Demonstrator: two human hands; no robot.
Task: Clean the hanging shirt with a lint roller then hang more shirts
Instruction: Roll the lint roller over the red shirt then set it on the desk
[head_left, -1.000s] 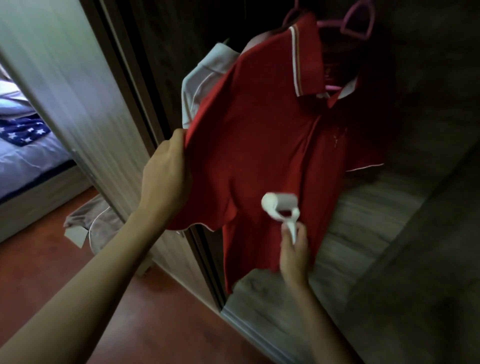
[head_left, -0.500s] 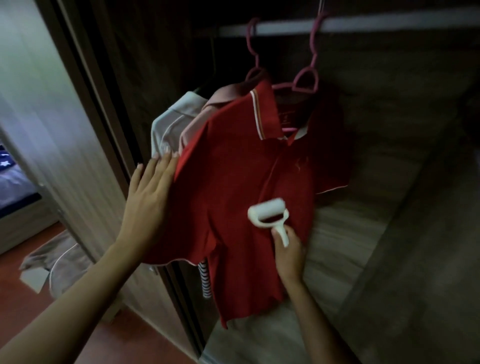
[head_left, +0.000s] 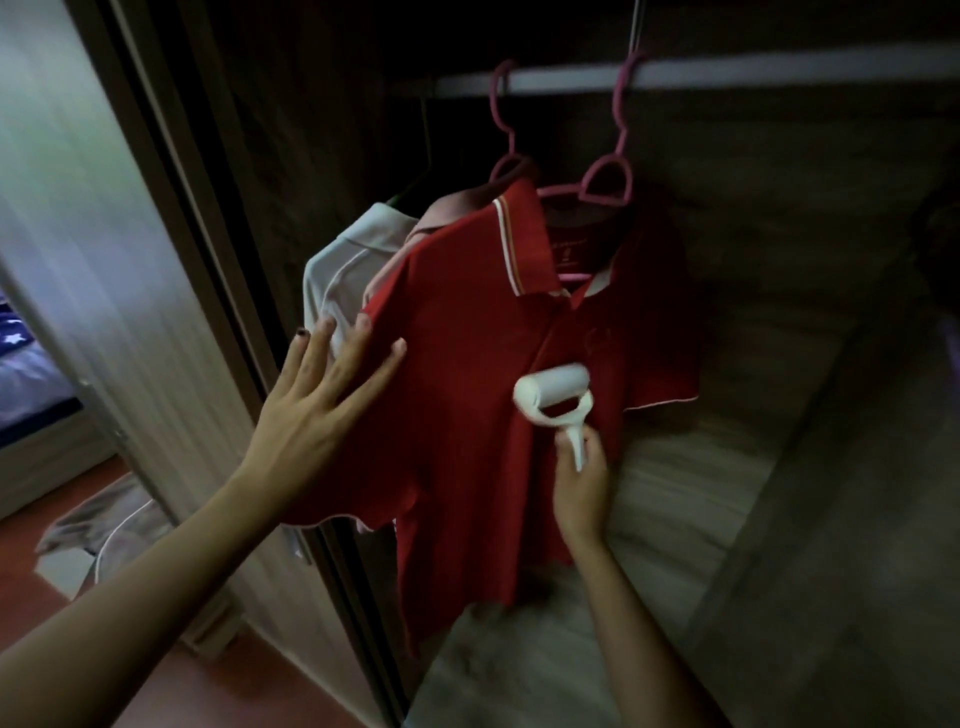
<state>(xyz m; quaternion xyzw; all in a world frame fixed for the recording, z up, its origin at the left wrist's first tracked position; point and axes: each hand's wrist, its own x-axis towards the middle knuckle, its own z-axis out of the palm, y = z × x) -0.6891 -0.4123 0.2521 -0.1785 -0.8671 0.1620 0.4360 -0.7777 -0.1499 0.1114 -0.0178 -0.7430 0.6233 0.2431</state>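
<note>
Wardrobe (head_left: 779, 467) interior, dim. Rail (head_left: 727, 78) at the wardrobe's top edge carries pink hangers (head_left: 608, 176). Red polo shirt (head_left: 467, 395) hangs from one, white shirt (head_left: 337, 270) behind it. Left hand (head_left: 317, 400) flat, fingers spread, against the red sleeve. Right hand (head_left: 579, 478) wrapped round the handle of the lint roller (head_left: 553, 397), roll pressed on the shirt's chest.

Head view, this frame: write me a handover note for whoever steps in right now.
Left hand: open, fingers spread flat on the sleeve of the red polo shirt, steadying it.
Right hand: gripping the handle of the white lint roller, whose roll rests on the shirt's chest.
The shirt hangs on a pink plastic hanger from the wardrobe rail, with a grey-white shirt behind it.
Done: rolling is under way.
Left: finish the shirt, then hang more; a beige garment lies on the floor.
</note>
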